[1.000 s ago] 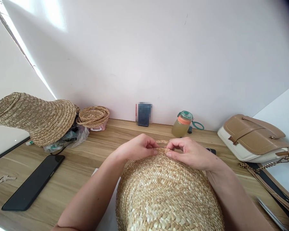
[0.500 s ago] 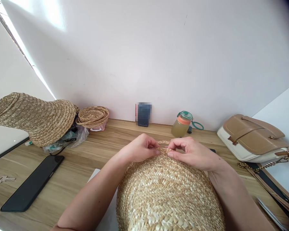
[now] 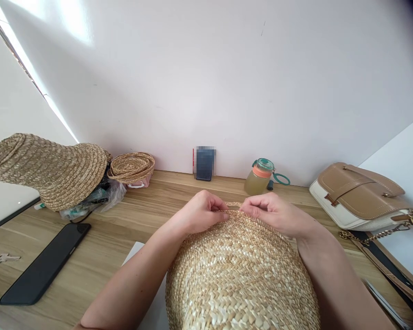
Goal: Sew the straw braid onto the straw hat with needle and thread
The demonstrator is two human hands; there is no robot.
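Woven straw hat (image 3: 241, 279) sits front-centre, crown toward the camera, filling the lower middle of the view above the wooden desk (image 3: 124, 224). Both hands meet at its far top edge. Left hand (image 3: 201, 213) is curled, thumb & fingertips pinched on the straw rim there. Right hand (image 3: 278, 213) is curled too, fingertips pinched on the same rim just beside the left; the two thumbs are near, w/ a short strip of braid showing between them. Both forearms run along either side of the hat.

White sheet (image 3: 151, 293) lies under the hat at its left. Far left: a second, darker straw hat (image 3: 51, 167) tipped on its side over a clear plastic bag (image 3: 103, 197), w/ a small coiled straw piece (image 3: 132, 167) just beside it. Black phone (image 3: 44, 266) lies flat on the desk near the left edge, a key (image 3: 5, 259) left of it. At the wall: dark blurred card (image 3: 204, 163), small jar w/ orange-and-teal lid (image 3: 259, 177). Right: tan & white handbag (image 3: 361, 197) w/ chain strap.
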